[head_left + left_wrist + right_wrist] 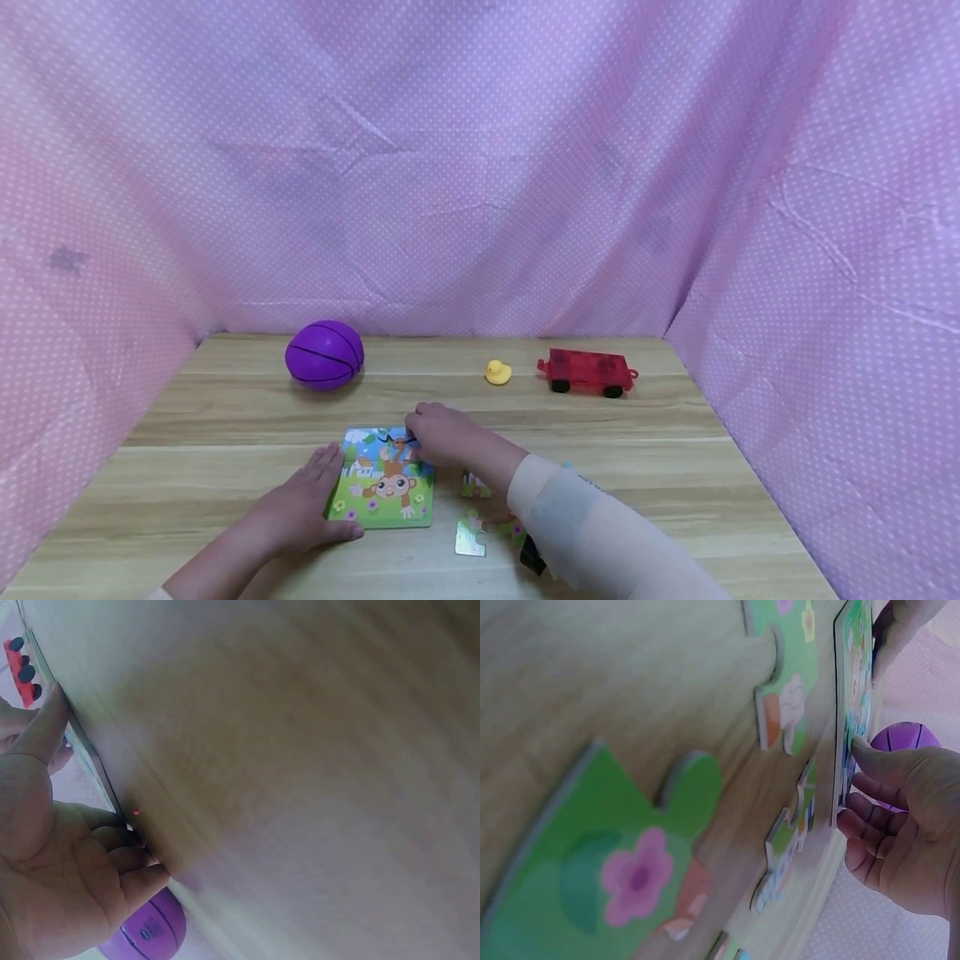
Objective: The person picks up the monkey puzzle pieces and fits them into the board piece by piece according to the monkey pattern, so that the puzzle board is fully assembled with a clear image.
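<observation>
Right hand (446, 435): its fingers were bent, tips at the top right corner of the puzzle (390, 487), thumb over its face; I could not tell if they pinched a piece.
Left hand (302, 502): its fingers lay side by side along the puzzle's left edge, and the thumb stuck out apart from them, by the bottom left corner.
Puzzle: a thin, flat, shiny square on the wood, between the hands, with a brown upside-down monkey, blue sky and green grass.
Loose pieces (469, 543): thin and flat, with round knobs and scooped notches, right of the puzzle; the pale cloth sleeve (630, 533) partly covered some.
Ball (324, 356): purple and round, with thin black lines, behind the puzzle.
Duck (498, 373): little, yellow and rounded.
Car (588, 371): long, red, see-through, with round black wheels.
Table (225, 425): pale wood with long streaks.
Curtain (480, 208): pink, wrinkly, white dots all over, hanging behind and at both sides.
</observation>
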`<state>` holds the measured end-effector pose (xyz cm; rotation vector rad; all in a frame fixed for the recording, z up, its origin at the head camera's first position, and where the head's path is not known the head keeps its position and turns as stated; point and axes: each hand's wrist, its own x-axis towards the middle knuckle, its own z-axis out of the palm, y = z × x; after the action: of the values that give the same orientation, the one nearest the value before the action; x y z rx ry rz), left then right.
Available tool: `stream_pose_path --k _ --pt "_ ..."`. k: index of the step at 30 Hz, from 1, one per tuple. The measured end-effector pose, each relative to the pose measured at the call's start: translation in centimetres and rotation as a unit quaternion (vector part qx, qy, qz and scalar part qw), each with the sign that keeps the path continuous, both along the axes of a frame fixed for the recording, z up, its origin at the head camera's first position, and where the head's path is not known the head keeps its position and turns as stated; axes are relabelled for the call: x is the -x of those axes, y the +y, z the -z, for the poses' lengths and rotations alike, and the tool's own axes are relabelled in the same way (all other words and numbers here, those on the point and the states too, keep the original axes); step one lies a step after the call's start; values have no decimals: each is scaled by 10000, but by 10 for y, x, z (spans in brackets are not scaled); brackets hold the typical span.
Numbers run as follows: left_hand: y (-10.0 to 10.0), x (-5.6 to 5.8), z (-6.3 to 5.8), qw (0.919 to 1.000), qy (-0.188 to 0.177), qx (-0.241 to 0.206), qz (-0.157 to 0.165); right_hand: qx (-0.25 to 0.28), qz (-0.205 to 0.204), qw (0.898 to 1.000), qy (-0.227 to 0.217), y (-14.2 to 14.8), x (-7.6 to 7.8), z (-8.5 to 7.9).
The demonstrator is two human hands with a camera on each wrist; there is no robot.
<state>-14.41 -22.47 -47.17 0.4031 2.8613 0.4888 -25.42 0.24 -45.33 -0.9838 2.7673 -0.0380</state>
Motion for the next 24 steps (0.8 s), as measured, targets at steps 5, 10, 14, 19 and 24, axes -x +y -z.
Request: stream_pose_path --k 5,10,14,19,24 --pt "0 0 -2 10000 -42 -21 -9 51 -55 10000 9 0 0 0" --pt "0 0 -2 9999 -99 -44 -18 64 -34 10000 -55 1 0 0" --pt "1 -1 -2 10000 -56 -28 -20 11 -12 10000 2 2 -2 0" --pt "1 0 -1 10000 -53 -15 -12 -32 -38 10000 84 1 -4 -1" --pt "1 0 -1 10000 -49 6 -8 -26 -13 10000 89 0 -3 0"
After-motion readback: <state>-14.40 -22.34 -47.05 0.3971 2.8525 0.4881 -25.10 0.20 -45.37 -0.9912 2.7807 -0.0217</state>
